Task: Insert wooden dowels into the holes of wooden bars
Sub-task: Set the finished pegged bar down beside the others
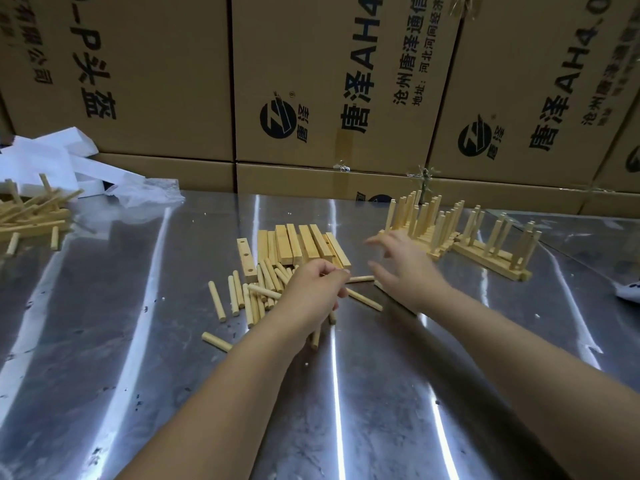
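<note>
Two hands of mine work over the steel table [381, 393]. My left hand [311, 289] is curled shut above the loose dowels [249, 299] at the table's middle; what it pinches I cannot tell. My right hand [401, 268] hangs with fingers spread, empty, beside the stacked bars [301, 247]. Finished bars with upright dowels [450, 226] stand toward the far right edge, before cardboard boxes [329, 81].

The stacked cardboard boxes [346, 81] carry black print reading "唐泽AH4", "沧州唐泽通信" and "地址:河北".
</note>
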